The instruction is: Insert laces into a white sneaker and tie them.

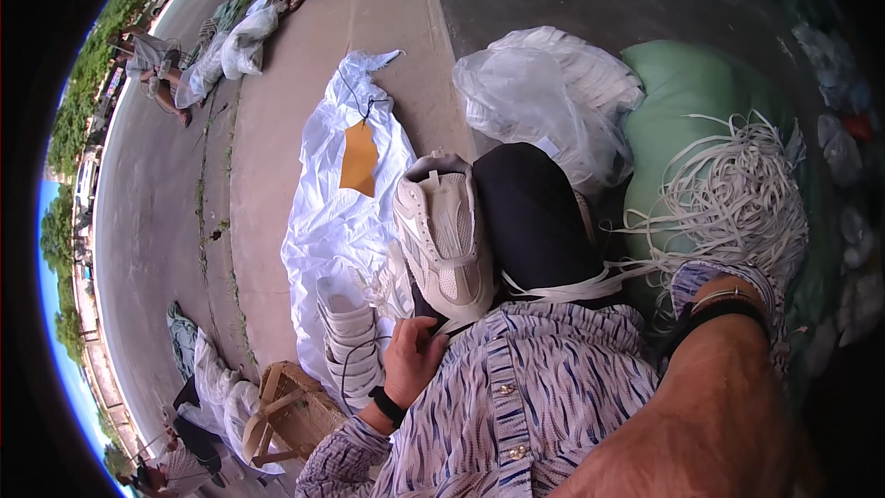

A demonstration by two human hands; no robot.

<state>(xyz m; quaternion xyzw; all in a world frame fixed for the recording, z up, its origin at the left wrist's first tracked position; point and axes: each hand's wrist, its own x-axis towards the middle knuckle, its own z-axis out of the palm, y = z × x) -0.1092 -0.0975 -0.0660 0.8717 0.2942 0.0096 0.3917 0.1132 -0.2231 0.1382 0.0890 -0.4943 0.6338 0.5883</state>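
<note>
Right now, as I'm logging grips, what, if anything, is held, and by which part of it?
It can't be told: the left hand curls beside a beige sneaker, grip unclear; the right hand has its fingers out of frame.

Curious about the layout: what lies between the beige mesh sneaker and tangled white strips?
The head view shows mainly a black-clothed knee, then some green sack, between sneaker and strips.

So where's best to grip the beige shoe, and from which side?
Probably by the collar of the beige shoe, coming from the left with the left hand: it opens at the far end, toe toward the striped shirt, giving a rim to grip, while the black-clad knee crowds its right side.
</note>
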